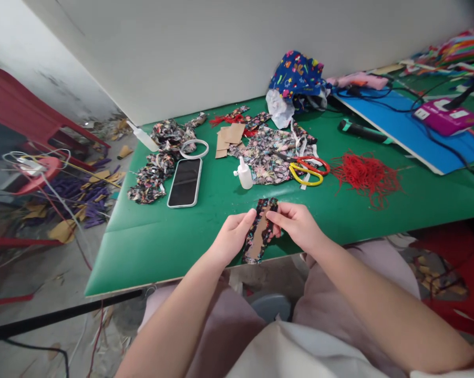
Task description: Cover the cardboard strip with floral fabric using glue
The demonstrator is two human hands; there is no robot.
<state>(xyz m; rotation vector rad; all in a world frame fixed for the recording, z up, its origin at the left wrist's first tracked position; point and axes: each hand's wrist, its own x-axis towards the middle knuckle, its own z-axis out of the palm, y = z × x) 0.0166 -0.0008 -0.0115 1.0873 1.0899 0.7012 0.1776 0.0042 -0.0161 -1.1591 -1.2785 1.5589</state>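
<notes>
1. Off-white shirt fabric [300,352] sits closest, with pinkish trousers [221,325] just past it.
2. Dark floral cloth strip with brown card on it [258,233] is held between both hands, over the green tabletop's [142,252] front edge.
3. Left hand [232,236]: fingers closed on the strip's left edge.
4. Right hand [298,224]: fingers pinching its upper right, thumb on the card.
5. Small white squeeze bottle's [245,175] just beyond, white-edged phone [185,182] off to the left.

Beyond the fingers, on the counter [142,252], I see the bottle [245,175]. The phone [185,182] lies to their left.
</notes>
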